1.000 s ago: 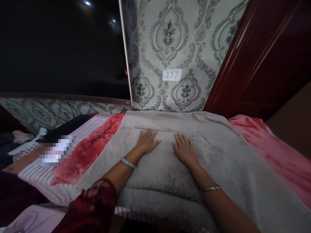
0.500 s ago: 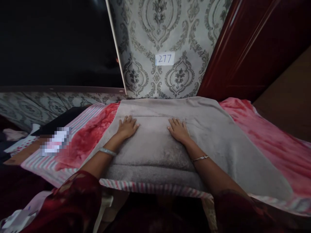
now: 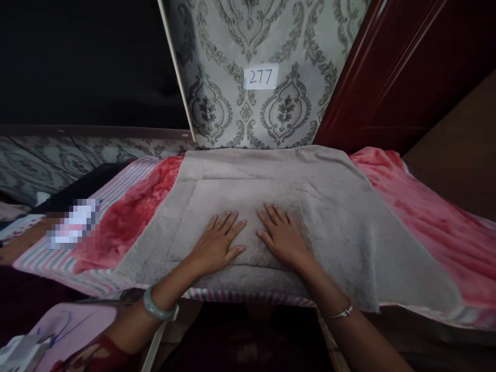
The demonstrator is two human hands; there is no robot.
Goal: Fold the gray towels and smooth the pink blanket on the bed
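My left hand [image 3: 217, 242] lies flat with fingers spread on a folded grey plush cloth [image 3: 236, 199]. To its right my right hand [image 3: 282, 235] also rests palm down on the same cloth, fingers apart and pointing away from me. The folded piece is a rough rectangle on top of a larger grey cloth [image 3: 341, 217], which spreads wide to the right. Neither hand grips anything. A pale bangle [image 3: 158, 306] is on my left wrist and a thin silver bracelet [image 3: 343, 311] on my right.
Beneath lie a red-pink plush blanket [image 3: 422, 217] and a striped cloth [image 3: 50, 268]. A dark television screen [image 3: 85, 67] stands at the left. A paper marked 277 [image 3: 261, 77] is on the patterned wall; a dark red wooden panel [image 3: 391, 72] rises at the right.
Both hands have slid toward me over the folded cloth, from its far edge to nearer its middle, and stay flat. The view has tilted slightly down.
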